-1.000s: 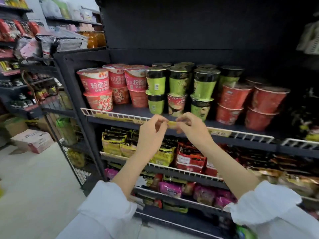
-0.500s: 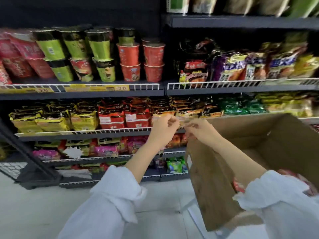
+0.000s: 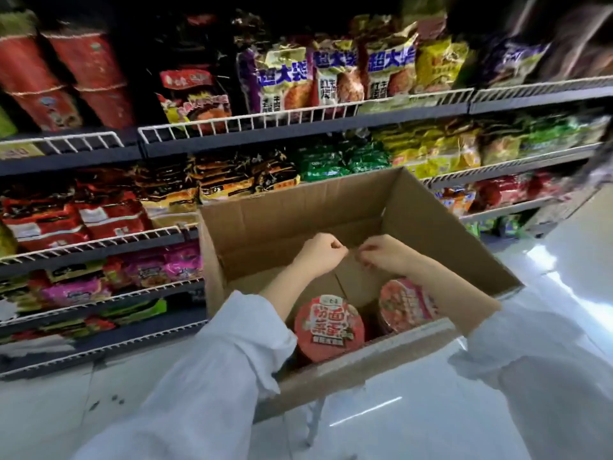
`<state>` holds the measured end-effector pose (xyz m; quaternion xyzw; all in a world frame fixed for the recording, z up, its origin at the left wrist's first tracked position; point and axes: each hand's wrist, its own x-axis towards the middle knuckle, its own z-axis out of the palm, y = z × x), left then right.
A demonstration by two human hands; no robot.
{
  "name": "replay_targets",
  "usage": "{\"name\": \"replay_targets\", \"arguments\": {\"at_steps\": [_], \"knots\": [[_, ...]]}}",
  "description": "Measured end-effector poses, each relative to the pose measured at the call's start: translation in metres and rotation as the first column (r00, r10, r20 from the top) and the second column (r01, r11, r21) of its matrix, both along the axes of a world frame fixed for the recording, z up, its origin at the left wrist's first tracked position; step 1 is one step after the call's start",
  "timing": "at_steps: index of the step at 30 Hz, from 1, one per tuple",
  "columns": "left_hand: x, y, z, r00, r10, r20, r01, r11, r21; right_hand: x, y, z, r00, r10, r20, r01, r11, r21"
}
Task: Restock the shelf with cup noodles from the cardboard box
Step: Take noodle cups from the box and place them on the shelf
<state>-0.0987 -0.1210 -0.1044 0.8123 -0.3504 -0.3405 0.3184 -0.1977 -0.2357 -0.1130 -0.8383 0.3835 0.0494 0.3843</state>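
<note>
An open cardboard box (image 3: 447, 234) stands in front of the shelves. Inside it a red cup noodle (image 3: 328, 327) lies lid up, and a second red cup (image 3: 406, 303) leans beside it on the right. My left hand (image 3: 320, 254) and my right hand (image 3: 386, 255) hover close together over the middle of the box, above the cups. Both have curled fingers, and I see nothing in them. Stacked red cup noodles (image 3: 89, 74) stand on the upper shelf at the far left, blurred.
Wire-fronted shelves (image 3: 248, 121) hold bagged noodles and snack packs in several rows behind and left of the box. A pale glossy floor (image 3: 431, 419) lies below and to the right. White sleeves cover both forearms.
The view has swung right and down, from the cup noodle shelf to the box. Both hands came down with it, staying close together with fingers curled.
</note>
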Motion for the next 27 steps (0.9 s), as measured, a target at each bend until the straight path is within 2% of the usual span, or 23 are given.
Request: {"name": "replay_targets", "arguments": {"at_steps": [4, 9, 11, 14, 19, 21, 23, 27], "knots": [[-0.024, -0.054, -0.043, 0.996, 0.042, -0.079, -0.031, 0.99, 0.138, -0.025, -0.056, -0.032, 0.986, 0.02, -0.164, -0.022, 1.0, -0.01], [-0.033, -0.091, -0.093, 0.99, 0.068, -0.126, -0.023, 0.942, 0.334, -0.039, -0.093, -0.061, 0.897, 0.138, -0.421, -0.077, 0.984, 0.158], [-0.033, -0.101, -0.103, 0.99, 0.066, -0.125, -0.011, 0.92, 0.392, -0.036, -0.102, -0.063, 0.875, 0.182, -0.449, -0.108, 0.977, 0.185], [-0.038, -0.113, -0.115, 0.984, 0.031, -0.174, 0.047, 0.903, 0.426, -0.033, -0.112, -0.063, 0.874, 0.152, -0.461, -0.048, 0.972, 0.23], [-0.056, -0.13, -0.123, 0.949, 0.006, -0.316, 0.165, 0.844, 0.51, -0.038, -0.117, -0.07, 0.747, 0.257, -0.613, -0.092, 0.953, 0.287], [-0.06, -0.133, -0.126, 0.938, 0.063, -0.341, 0.131, 0.847, 0.515, -0.034, -0.118, -0.076, 0.762, 0.281, -0.584, -0.081, 0.935, 0.344], [-0.058, -0.134, -0.129, 0.953, 0.083, -0.293, 0.087, 0.848, 0.523, -0.029, -0.118, -0.079, 0.752, 0.295, -0.589, -0.093, 0.933, 0.349], [-0.038, -0.136, -0.137, 0.964, 0.129, -0.233, 0.006, 0.863, 0.505, -0.027, -0.122, -0.076, 0.783, 0.228, -0.579, -0.034, 0.945, 0.325]]}}
